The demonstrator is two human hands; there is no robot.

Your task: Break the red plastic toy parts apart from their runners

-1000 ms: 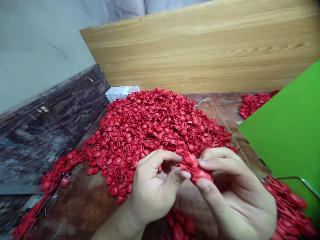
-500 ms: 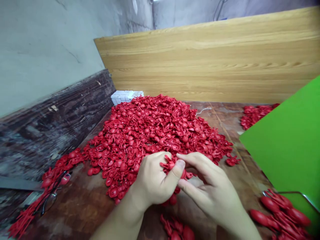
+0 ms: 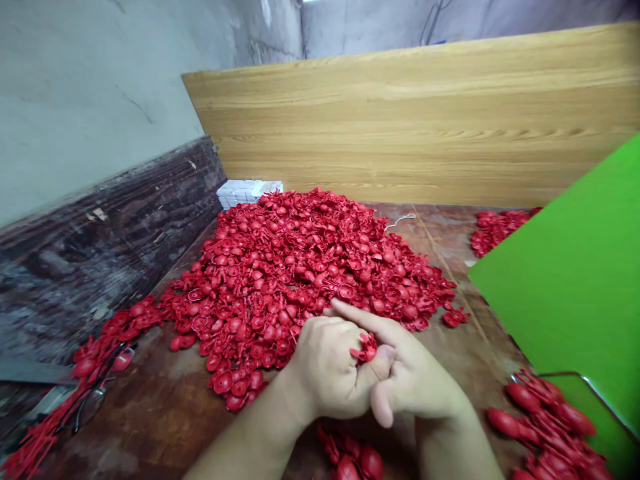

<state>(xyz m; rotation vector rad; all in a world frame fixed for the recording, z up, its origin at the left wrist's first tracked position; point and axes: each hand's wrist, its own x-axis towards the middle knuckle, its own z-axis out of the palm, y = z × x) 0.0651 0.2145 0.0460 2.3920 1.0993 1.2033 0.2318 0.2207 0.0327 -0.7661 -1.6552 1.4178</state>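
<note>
A grey plaster wall (image 3: 100, 100) and a pale oak-veneer board (image 3: 400, 133) rise behind a scuffed brown wooden table (image 3: 150, 420). Left to right lie wire-framed glasses (image 3: 90, 408), a broad heap of red plastic seals (image 3: 300, 267), and a bright green sheet (image 3: 565, 280) above a metal-rimmed tray (image 3: 585, 381) with long red seals (image 3: 540, 420). The left hand (image 3: 327, 367) and right hand (image 3: 415, 383) press together, pinching a small red seal cluster (image 3: 365, 350) between them, just beside the heap.

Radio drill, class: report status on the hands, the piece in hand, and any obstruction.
Left hand and right hand closed together. Small red plastic cluster pinched between them. Heaped red plastic pieces directly beyond, against the left hand; no obstruction seen.
</note>
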